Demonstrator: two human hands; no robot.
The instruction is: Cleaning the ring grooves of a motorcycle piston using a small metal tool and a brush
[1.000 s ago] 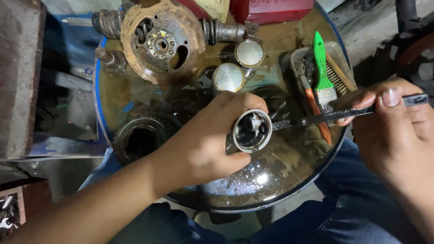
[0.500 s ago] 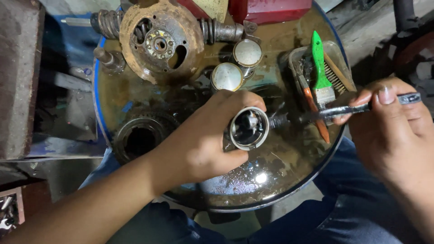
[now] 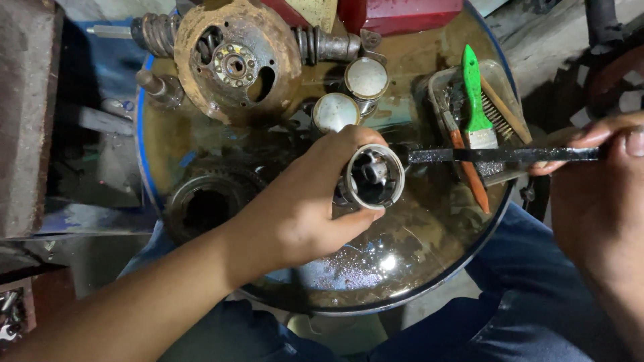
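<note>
A hollow metal piston [image 3: 373,175] is gripped by the left hand [image 3: 305,201], held above the oily drum top [image 3: 376,268] near the middle. A thin dark tool [image 3: 503,155] (its tip at the piston's right edge) is pinched by the right hand [image 3: 604,194]. Farther left a rusty round housing [image 3: 235,60] is seen; to the right, a green-handled brush [image 3: 475,100] is laid in a tray [image 3: 439,84].

Left hand [image 3: 305,204] comes in from lower left, forearm stretched out, fingers curled tight in a grip. Right hand [image 3: 604,194] sits at the right edge, thumb and fingertips pinched together.
</note>
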